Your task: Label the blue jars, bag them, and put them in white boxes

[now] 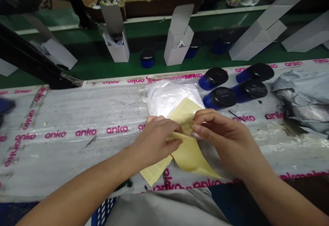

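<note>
Curving between both hands [158, 139]: yellow paper [191, 155], pinched at either side.

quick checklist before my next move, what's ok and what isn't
1. Left hand gripping the yellow paper: ok, pinched between thumb and fingers.
2. Right hand at the paper: ok, fingertips by its edge.
3. Only one sheet held: cannot tell, the fingers cover part.
4. Paper lying flat: not ok, bent and curling.
5. Black lids on the four blue jars beyond the right hand: ok.
</note>
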`<state>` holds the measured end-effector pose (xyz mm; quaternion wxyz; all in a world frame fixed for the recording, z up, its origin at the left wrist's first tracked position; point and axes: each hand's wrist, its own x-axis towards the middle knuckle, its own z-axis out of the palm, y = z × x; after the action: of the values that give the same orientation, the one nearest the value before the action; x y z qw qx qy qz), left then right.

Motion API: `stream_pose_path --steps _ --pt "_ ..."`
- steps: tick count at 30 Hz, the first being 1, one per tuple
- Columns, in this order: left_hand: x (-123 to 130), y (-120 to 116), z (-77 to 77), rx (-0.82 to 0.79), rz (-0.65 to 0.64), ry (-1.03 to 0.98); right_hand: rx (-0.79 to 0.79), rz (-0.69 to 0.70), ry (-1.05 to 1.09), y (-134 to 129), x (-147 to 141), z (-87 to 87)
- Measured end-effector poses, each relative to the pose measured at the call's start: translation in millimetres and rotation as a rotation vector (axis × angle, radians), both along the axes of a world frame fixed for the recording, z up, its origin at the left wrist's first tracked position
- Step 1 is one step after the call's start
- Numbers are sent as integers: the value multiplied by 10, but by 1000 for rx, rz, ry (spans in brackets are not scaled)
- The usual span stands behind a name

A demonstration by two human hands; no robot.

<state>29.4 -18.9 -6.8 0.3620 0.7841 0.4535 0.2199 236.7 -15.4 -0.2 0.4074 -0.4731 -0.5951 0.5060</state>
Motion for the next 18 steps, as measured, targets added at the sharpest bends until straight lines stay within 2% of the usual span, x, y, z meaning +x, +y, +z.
stream_pose_path --steps 3,5,7,9,11,15,18 --pt "-136 40 81 134 73 -70 -160 -72 157 146 -13 110" --pt "-264 164 126 255 214 -121 -231 -76 192 257 -47 172" --pt "-393 407 151 306 392 -139 -227 -75 202 356 -93 190" --pt "-490 760 147 262 583 -136 -121 -98 198 419 -139 151" --pt "-534 1173 108 134 730 -153 55 -119 165 435 -170 71" --pt "-490 1897 -21 86 755 -174 312 -78 43 367 -164 -77" --pt "-446 2140 -31 83 785 -193 398 -54 -15 320 -140 -101"
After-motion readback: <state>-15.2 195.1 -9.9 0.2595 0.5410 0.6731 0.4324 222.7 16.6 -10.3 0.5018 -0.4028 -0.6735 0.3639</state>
